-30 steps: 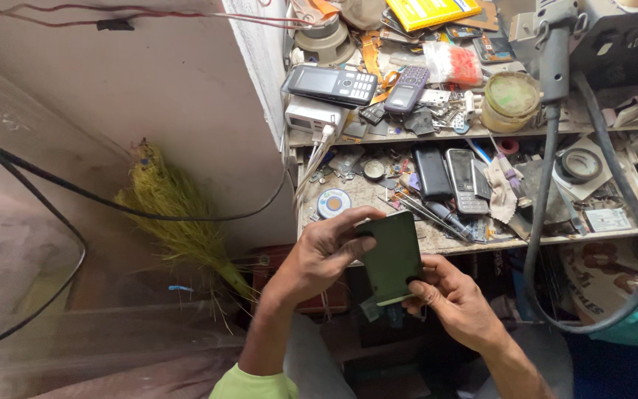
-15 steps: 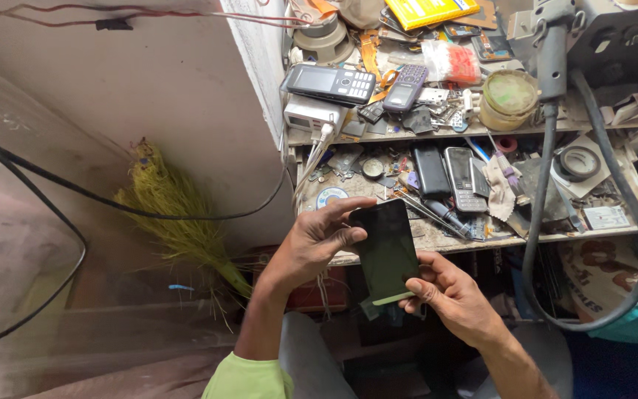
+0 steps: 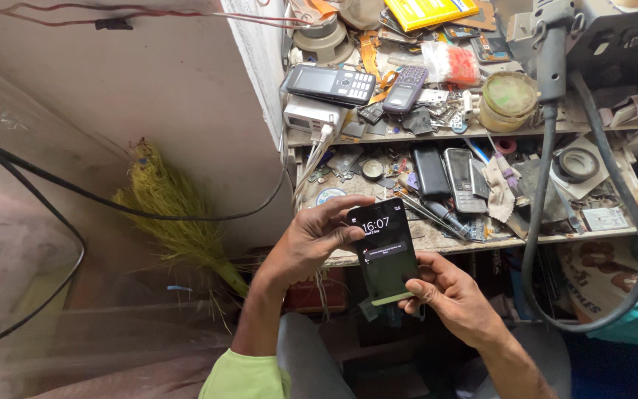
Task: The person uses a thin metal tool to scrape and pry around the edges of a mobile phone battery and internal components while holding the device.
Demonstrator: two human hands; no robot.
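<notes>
A black smartphone (image 3: 385,251) with its screen lit is held upright in front of a cluttered workbench. My left hand (image 3: 310,240) grips its upper left edge, fingers curled over the top corner. My right hand (image 3: 448,292) supports the lower right corner, thumb on the bottom of the screen. A pale green strip shows along the phone's bottom edge.
Two shelves (image 3: 481,236) hold several old keypad phones (image 3: 330,83), tools, tape rolls and small parts. A grey hose (image 3: 537,222) hangs from a tool at the right. A yellow-green broom (image 3: 175,222) leans on the white wall at left, with black cables across it.
The phone has been turned from its green back side to its screen side, and the screen has lit up. Both hands keep hold of it.
</notes>
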